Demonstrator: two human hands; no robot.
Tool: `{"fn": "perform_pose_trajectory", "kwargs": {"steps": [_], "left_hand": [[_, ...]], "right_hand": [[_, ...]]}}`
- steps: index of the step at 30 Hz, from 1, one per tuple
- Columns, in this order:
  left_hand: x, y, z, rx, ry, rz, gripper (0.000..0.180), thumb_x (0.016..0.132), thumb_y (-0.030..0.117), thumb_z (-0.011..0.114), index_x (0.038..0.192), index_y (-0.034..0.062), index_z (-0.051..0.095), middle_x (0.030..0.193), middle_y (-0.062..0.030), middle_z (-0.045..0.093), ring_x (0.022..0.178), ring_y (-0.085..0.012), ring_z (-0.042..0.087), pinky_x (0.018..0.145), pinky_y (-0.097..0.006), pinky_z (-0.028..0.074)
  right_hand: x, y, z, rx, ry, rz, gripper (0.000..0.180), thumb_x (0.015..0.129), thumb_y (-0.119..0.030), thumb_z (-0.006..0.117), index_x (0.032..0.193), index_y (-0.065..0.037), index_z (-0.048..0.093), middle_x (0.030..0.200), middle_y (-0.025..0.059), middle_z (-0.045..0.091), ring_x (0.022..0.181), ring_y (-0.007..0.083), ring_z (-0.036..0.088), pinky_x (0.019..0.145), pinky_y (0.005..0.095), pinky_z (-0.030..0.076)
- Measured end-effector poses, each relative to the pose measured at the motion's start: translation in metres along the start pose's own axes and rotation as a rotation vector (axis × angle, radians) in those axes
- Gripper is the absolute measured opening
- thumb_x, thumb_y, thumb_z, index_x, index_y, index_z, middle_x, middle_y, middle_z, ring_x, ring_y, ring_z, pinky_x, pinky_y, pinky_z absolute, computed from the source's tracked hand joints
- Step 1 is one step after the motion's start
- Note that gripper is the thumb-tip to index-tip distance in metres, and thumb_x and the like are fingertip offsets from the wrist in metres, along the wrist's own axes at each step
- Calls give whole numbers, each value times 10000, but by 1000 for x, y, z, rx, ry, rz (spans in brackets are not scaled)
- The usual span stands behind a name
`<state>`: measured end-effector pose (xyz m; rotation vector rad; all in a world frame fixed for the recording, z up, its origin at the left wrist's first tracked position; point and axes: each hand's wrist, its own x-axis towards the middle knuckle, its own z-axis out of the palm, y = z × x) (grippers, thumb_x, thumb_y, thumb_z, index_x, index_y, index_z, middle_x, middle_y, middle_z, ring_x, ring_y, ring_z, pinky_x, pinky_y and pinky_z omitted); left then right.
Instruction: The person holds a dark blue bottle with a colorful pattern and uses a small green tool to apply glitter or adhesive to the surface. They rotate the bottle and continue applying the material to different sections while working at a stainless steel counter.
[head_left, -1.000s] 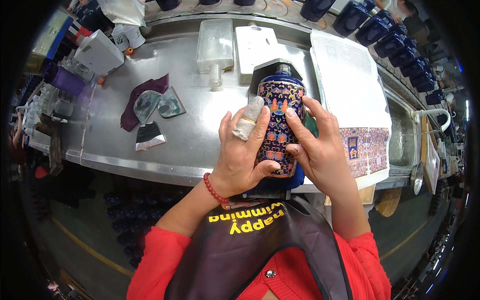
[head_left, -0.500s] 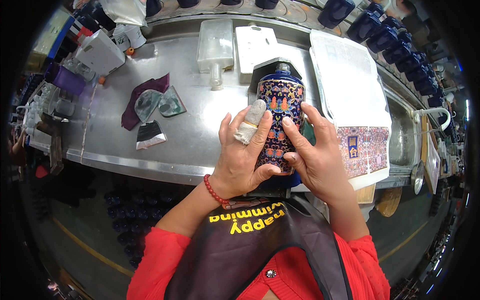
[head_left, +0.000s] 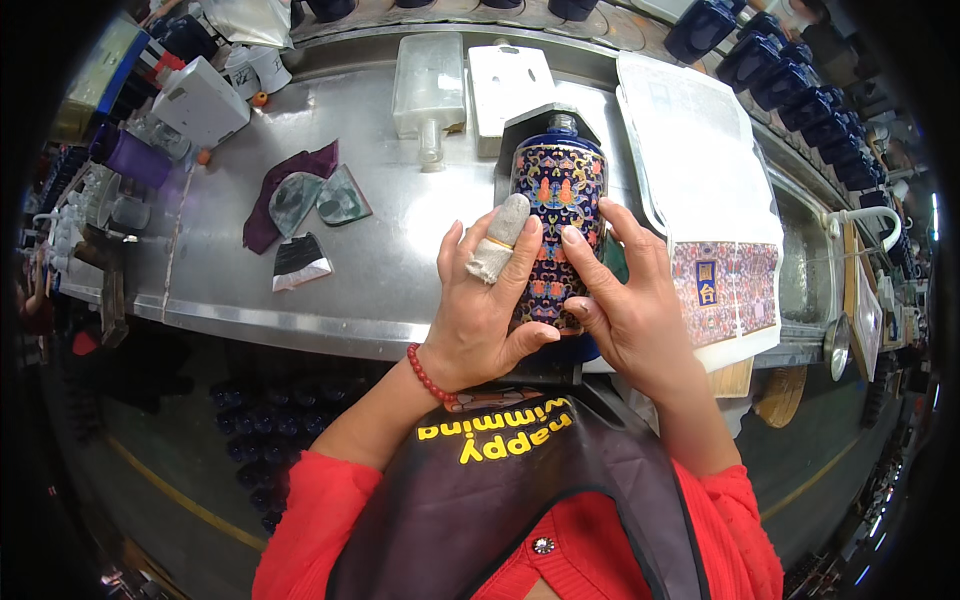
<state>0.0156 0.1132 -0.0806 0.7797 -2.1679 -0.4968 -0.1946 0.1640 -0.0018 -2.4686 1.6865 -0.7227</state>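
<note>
A dark blue bottle (head_left: 560,200) with a colourful floral pattern lies in front of me, its neck pointing away, on a dark angular support (head_left: 513,132). My left hand (head_left: 478,315) rests along the bottle's left side with its fingers stretched out. A grey cloth cover, held by a yellow band, wraps one of its fingers. My right hand (head_left: 635,310) lies on the right side with fingers spread, the index fingertip touching the patterned face. Both thumbs are near the bottle's lower end, which the hands partly hide.
To the right lie white sheets (head_left: 690,150) and a patterned printed sheet (head_left: 730,285). A clear bottle (head_left: 428,90) and a white block (head_left: 508,85) stand beyond. Cloth (head_left: 290,180) and dark green pieces (head_left: 342,198) lie left on the metal table (head_left: 400,240). A sink (head_left: 808,260) is far right.
The view has shifted slightly, so the bottle appears a little higher in it. Both hands stay on the bottle's sides in nearly the same pose.
</note>
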Motion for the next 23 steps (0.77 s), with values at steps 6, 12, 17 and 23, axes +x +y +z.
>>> {"fn": "perform_pose_trajectory", "kwargs": {"steps": [6, 12, 17, 23], "left_hand": [[-13, 3, -1, -36, 29, -15, 980, 1002, 751, 424, 1637, 8, 355, 1616, -241, 418, 1476, -428, 345, 1217, -650, 134], [-19, 7, 0, 15, -14, -2, 978, 1001, 753, 427, 1636, 12, 362, 1618, -227, 427, 1472, -432, 343, 1213, -656, 137], [-33, 7, 6, -9, 34, -14, 961, 1005, 733, 445, 1631, 7, 368, 1610, -247, 434, 1467, -436, 361, 1218, -636, 148], [-71, -4, 35, -50, 26, -107, 950, 993, 772, 430, 1615, 54, 421, 1622, -260, 420, 1505, -429, 376, 1244, -619, 144]], "right_hand": [[-7, -4, -3, 23, -21, 11, 630, 858, -187, 802, 1456, -116, 620, 1539, 228, 433, 1276, 419, 513, 1071, 510, 450], [-10, -10, 0, 13, -13, 18, 643, 860, -164, 797, 1473, -124, 607, 1542, 230, 426, 1274, 423, 514, 1075, 509, 447], [-22, -8, 3, 63, -4, 22, 693, 848, -136, 802, 1500, -89, 570, 1544, 245, 424, 1278, 431, 518, 1079, 513, 445], [-51, 8, 28, 139, 64, 44, 782, 848, -157, 834, 1534, 7, 496, 1558, 297, 436, 1372, 465, 501, 1180, 568, 369]]}}
